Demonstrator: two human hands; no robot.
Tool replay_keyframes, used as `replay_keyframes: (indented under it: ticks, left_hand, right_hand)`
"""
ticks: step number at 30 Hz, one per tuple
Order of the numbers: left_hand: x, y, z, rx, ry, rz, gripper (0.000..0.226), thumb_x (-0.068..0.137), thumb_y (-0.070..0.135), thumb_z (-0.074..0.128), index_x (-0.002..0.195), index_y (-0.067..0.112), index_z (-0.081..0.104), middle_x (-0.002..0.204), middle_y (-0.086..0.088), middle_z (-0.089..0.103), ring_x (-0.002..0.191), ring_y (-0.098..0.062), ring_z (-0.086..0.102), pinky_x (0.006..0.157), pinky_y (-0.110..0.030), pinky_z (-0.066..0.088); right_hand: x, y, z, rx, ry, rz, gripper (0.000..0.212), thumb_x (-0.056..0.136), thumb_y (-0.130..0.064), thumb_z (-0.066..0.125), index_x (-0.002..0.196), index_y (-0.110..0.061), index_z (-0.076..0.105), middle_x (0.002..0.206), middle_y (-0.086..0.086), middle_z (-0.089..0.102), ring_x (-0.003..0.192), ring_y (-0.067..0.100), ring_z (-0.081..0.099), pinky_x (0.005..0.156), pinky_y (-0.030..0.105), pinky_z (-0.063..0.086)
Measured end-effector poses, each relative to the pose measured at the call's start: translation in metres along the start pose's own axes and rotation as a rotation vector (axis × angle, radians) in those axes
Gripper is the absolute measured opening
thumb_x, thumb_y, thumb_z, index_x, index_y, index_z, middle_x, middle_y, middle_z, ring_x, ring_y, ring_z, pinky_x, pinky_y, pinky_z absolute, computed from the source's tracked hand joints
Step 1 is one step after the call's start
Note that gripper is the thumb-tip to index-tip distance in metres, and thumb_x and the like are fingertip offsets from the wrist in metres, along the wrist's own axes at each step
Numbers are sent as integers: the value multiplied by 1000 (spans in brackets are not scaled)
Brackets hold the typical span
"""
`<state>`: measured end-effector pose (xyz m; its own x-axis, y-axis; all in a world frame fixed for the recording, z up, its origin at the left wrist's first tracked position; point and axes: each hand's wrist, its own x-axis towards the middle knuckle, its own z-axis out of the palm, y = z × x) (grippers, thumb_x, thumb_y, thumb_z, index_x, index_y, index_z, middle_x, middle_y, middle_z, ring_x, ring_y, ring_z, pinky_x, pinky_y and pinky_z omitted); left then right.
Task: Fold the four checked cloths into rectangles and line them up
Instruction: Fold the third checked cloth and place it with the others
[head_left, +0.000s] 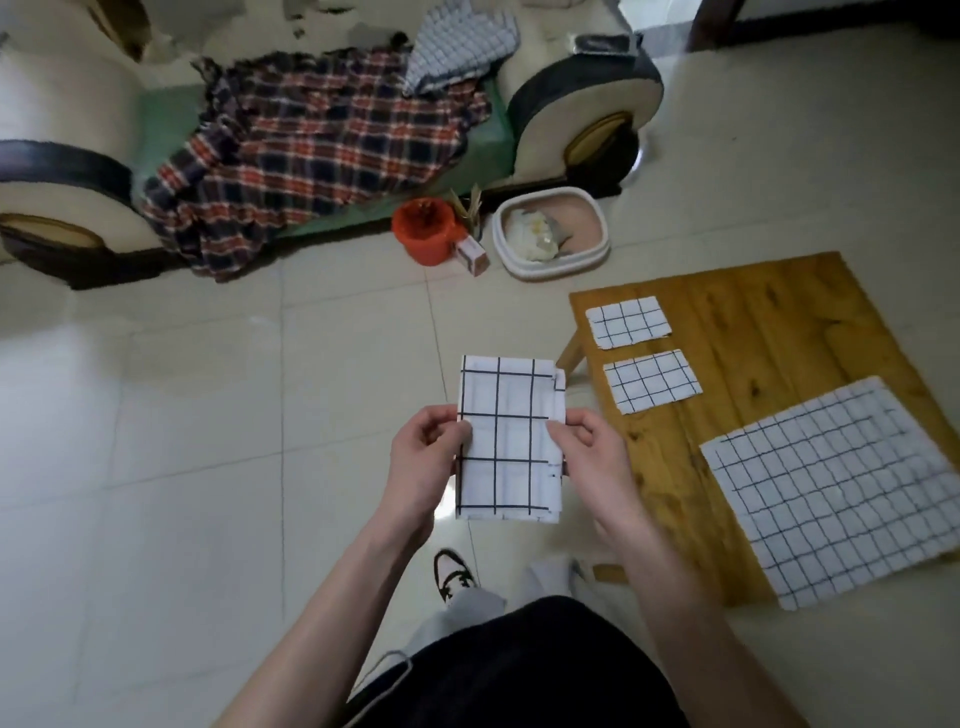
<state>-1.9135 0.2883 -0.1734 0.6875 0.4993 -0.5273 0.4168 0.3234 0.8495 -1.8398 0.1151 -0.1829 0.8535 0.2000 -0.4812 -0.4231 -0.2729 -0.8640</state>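
Observation:
I hold a white checked cloth (506, 441), folded into a tall rectangle, in the air over the tiled floor. My left hand (423, 457) pinches its left edge and my right hand (587, 454) pinches its right edge. On the low wooden table (769, 332) to the right lie two small folded checked cloths, one (627, 322) behind the other (652, 381). Nearer to me a large checked cloth (841, 488) lies flat and unfolded, overhanging the table's front edge.
A sofa (582, 98) with a red plaid blanket (311, 150) and a grey checked cloth (462, 44) stands at the back. An orange bucket (423, 231), a small box (472, 257) and a white basin (550, 234) sit on the floor before it.

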Motion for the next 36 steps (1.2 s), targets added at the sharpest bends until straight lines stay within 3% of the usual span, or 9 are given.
replay_keyframes:
  ticks: [7,13,15,17,22,26,29,33,36]
  left_hand:
    - [53,21,22,101,-200,-27,14,97,4,62,109,5,68,89,-3,72,80,-12,68,70,-28,60]
    - [82,26,64,201,-345,-47,11,96,5,63,106,6,69,89,-6,70,80,-16,66,75,-37,56]
    - [91,27,81,243,-396,-42,11,96,6,64,104,7,70,89,-6,70,81,-16,65,77,-38,54]
    - [99,27,100,281,-431,-37,9,95,7,64,102,9,71,89,-4,70,81,-15,66,77,-35,55]
    - [112,30,143,378,-499,-33,12,95,7,64,103,10,73,96,-7,76,84,-14,70,78,-31,58]
    - [118,32,177,465,-563,-18,12,96,5,63,106,5,70,95,-7,73,76,-7,70,65,-21,54]
    - [124,27,203,521,-612,15,12,97,1,62,106,1,70,93,-7,69,70,0,69,61,-16,53]
    - [130,14,233,577,-681,-5,12,97,4,65,104,9,73,101,-7,70,88,-13,71,71,-25,57]
    - [137,1,253,646,-725,-26,11,98,9,67,107,12,72,104,-8,71,101,-24,71,82,-36,60]
  right_hand:
    - [16,-8,-1,112,205,31,8,101,-23,64,108,-22,69,102,-5,78,98,13,75,91,40,61]
    - [24,-4,-21,172,378,95,6,102,-25,63,106,-23,68,99,-6,78,93,15,75,73,28,61]
    - [28,1,-29,179,435,117,5,101,-26,64,103,-23,68,96,-5,78,92,21,75,75,36,63]
    - [32,7,-38,179,476,130,5,101,-28,64,100,-25,68,96,-4,77,93,24,74,85,44,61]
    - [43,16,-62,229,580,138,7,102,-25,63,97,-21,67,97,1,74,85,18,66,73,30,53]
    - [52,23,-80,298,649,171,7,102,-22,63,97,-20,67,100,7,74,82,24,66,72,32,52]
    - [58,32,-94,339,692,193,4,103,-21,63,101,-22,66,101,1,71,89,20,67,78,29,55]
    - [65,50,-113,360,773,214,7,102,-25,64,109,-25,67,106,-8,70,97,14,67,88,32,57]
    - [70,63,-124,347,807,247,4,102,-26,63,104,-29,64,99,-5,68,89,16,66,76,29,53]
